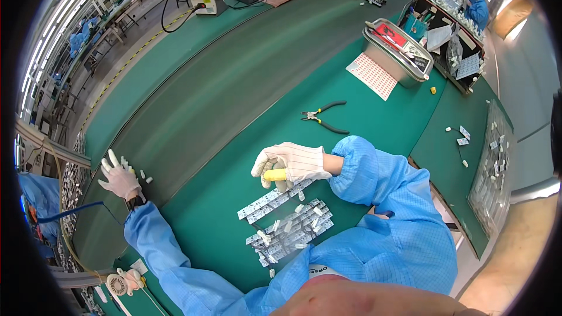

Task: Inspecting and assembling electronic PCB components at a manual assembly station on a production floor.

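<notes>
- Right hand [291, 164], white-gloved, fingers curled tight around yellow-handled tool [275, 175], pressing onto white strip-shaped circuit boards [287, 224] near green tabletop's [374, 123] front edge.
- Left hand [120, 178], fingers spread, holding nothing, resting on small white parts [144, 177] beside dark conveyor belt [234, 82].
- Risk: loose strips probably sliding under tool pressure, unsteadied by any hand.

The counter [363, 117] was green, its belt [193, 99] darker grey-green. Both hands wore white gloves, the right hand [290, 164] faintly striped with a yellow fingertip; sleeves were light blue. The pliers [323, 117] had black handles.
</notes>
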A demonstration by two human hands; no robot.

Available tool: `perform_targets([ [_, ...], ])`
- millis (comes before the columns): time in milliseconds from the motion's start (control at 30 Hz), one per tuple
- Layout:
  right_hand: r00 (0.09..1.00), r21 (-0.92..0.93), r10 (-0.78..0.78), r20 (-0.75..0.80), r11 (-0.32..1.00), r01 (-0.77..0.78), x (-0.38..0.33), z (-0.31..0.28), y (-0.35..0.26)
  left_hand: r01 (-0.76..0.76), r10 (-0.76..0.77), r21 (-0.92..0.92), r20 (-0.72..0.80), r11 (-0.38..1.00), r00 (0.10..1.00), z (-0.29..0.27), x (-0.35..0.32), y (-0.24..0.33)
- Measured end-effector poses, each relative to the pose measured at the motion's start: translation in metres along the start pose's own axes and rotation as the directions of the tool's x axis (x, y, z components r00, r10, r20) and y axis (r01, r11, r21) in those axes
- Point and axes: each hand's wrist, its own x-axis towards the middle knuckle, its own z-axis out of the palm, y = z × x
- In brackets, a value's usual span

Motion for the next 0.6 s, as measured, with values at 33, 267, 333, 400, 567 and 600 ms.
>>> perform_targets([
  [33,1.000,0.006,0.002,-0.002,1.000,-0.002,0.000,0.000,-0.002,-0.018,0.018,0.020,-0.020,1.000,1.000,0.002,0.004,-0.002],
  [267,1.000,-0.260,0.000,0.004,0.966,0.001,-0.006,-0.006,-0.014,-0.026,0.004,-0.300,-0.075,0.953,0.997,-0.026,-0.019,-0.021],
  [333,1.000,-0.788,-0.010,-0.013,0.616,-0.004,-0.009,-0.005,-0.016,-0.007,-0.018,-0.369,-0.063,0.929,0.998,-0.057,-0.037,-0.023],
  [400,0.992,-0.791,0.123,-0.010,0.607,-0.083,-0.015,0.000,-0.022,-0.070,-0.037,-0.737,-0.128,0.672,0.991,-0.069,-0.063,-0.029],
  [567,0.979,-0.943,0.177,0.100,0.331,0.036,-0.016,0.011,-0.005,0.122,0.274,-0.993,0.119,0.006,0.954,-0.169,-0.159,0.000],
  [600,0.977,-0.950,0.202,0.061,0.312,-0.005,-0.015,0.013,-0.002,0.113,0.362,-0.992,0.086,-0.055,0.928,-0.176,-0.172,0.006],
])
